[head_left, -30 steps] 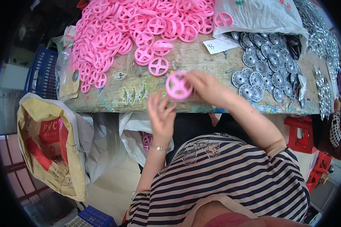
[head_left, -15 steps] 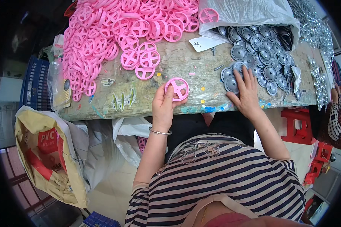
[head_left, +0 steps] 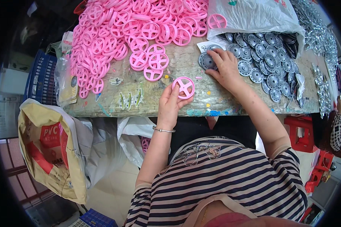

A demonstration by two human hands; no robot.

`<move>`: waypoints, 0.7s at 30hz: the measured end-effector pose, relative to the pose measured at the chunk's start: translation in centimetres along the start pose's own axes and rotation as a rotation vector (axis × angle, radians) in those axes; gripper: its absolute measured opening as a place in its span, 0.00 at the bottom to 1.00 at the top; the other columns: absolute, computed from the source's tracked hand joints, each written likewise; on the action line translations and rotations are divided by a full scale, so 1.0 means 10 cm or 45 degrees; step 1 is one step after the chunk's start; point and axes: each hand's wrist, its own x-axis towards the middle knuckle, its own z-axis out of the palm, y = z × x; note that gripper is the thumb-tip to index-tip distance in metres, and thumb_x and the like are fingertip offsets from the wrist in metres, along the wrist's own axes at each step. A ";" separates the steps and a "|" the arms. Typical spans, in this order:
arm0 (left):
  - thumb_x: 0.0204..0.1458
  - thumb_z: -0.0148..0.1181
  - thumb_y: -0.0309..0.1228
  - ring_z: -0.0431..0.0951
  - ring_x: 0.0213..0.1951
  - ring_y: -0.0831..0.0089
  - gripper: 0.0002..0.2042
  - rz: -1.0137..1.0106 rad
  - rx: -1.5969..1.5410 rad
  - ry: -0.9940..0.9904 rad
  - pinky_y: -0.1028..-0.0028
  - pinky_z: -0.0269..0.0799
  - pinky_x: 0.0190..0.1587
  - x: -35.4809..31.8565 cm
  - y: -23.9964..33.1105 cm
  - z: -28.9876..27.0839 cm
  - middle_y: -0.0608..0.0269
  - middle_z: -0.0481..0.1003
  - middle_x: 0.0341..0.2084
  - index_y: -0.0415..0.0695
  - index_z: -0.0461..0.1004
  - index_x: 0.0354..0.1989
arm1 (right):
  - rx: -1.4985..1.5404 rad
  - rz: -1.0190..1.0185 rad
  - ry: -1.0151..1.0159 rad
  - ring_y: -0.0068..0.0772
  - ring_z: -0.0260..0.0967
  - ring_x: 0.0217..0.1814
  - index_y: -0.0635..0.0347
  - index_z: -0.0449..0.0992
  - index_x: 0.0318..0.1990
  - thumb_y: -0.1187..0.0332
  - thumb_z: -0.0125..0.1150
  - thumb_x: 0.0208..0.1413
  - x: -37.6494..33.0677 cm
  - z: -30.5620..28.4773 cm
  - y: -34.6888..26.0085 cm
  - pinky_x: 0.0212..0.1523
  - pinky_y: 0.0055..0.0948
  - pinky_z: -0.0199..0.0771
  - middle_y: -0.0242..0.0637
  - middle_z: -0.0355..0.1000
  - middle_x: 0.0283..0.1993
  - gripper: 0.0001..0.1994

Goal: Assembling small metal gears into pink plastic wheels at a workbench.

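In my left hand is a pink four-spoked plastic wheel, pinched between thumb and fingers just above the table's near edge. My right hand lies over the tabletop with thumb and fingers round the right side of a grey round hubcap-like disc. Another such disc partly shows behind it, under the fingertips. Both sit left of the big pile of grey discs. A small white paper slip is partly covered by these discs. Several loose pink wheels lie beyond my left hand.
A large heap of pink wheels covers the table's far left. Behind the grey discs lies a white plastic bag. Silver tinsel hangs at the far right. An open woven sack stands left, below the worn table. Red stools stand right.
My right hand has moved left and away from me, bringing grey discs from the pile onto the edge of the paper slip. My left hand still holds the pink wheel. The view has shifted slightly.
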 end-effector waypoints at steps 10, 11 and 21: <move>0.64 0.44 0.34 0.76 0.46 0.65 0.17 0.010 -0.048 -0.095 0.67 0.78 0.47 0.01 0.01 0.00 0.53 0.72 0.45 0.36 0.62 0.56 | 0.043 -0.021 0.110 0.37 0.70 0.42 0.55 0.72 0.47 0.70 0.67 0.44 0.17 -0.12 0.05 0.52 0.37 0.63 0.35 0.74 0.35 0.19; 0.64 0.45 0.33 0.76 0.47 0.65 0.17 0.013 -0.056 -0.111 0.67 0.77 0.48 0.01 0.01 -0.02 0.53 0.72 0.46 0.36 0.62 0.56 | 0.549 0.181 0.029 0.33 0.71 0.41 0.56 0.74 0.46 0.71 0.66 0.46 0.18 -0.19 -0.07 0.50 0.33 0.66 0.36 0.74 0.35 0.17; 0.61 0.47 0.25 0.73 0.52 0.64 0.19 0.141 -0.058 -0.094 0.63 0.74 0.53 -0.03 -0.04 -0.01 0.54 0.69 0.52 0.38 0.59 0.60 | 1.015 0.221 -0.245 0.27 0.70 0.39 0.60 0.78 0.45 0.72 0.63 0.50 0.12 -0.12 -0.82 0.45 0.25 0.70 0.36 0.73 0.36 0.13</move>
